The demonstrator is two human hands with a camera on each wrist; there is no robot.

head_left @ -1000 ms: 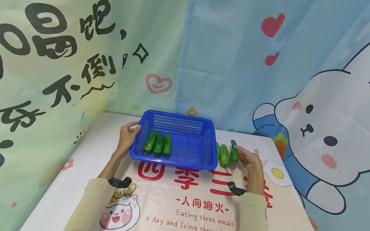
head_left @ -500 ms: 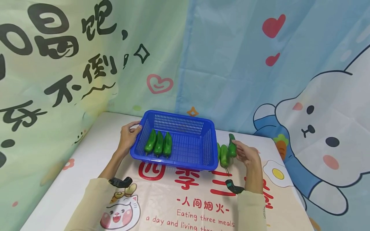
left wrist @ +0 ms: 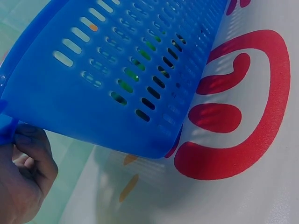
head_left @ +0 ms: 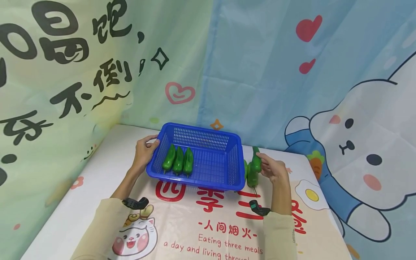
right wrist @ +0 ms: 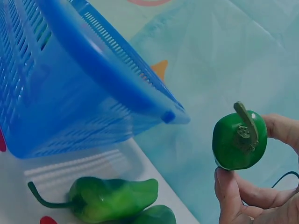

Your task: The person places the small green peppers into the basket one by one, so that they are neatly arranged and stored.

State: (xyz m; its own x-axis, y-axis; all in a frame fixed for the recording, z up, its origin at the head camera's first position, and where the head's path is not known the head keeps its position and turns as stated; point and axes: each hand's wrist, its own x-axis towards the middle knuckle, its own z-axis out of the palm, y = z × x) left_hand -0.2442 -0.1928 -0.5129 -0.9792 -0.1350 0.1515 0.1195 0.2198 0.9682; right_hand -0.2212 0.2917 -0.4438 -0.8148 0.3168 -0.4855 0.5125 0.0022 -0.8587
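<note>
With fingers and thumb, my left hand (head_left: 143, 153) grips the left rim of a blue plastic basket (head_left: 211, 185). Its curled fingers (left wrist: 42, 156) show below the rim in the left wrist view. Three green peppers (head_left: 177, 161) lie side by side in the basket's left part. My right hand (head_left: 274, 169) pinches another green pepper (right wrist: 229, 144), raised off the table to the right of the basket, stem toward the wrist camera. Below it on the table lie a lighter green pepper (right wrist: 112, 198) and one more pepper (right wrist: 156, 216), partly cut off by the frame.
The table (head_left: 107, 155) carries a printed cloth with red characters and a cartoon cat (head_left: 131, 240). Printed curtains (head_left: 253, 72) hang close behind the table and along its left side. A wrist camera (head_left: 259, 208) sits on the right wrist.
My right hand has lifted the pepper from the table and carried it left and up, nearer the basket; it now partly covers the lighter pepper. The left hand and basket have stayed put.
</note>
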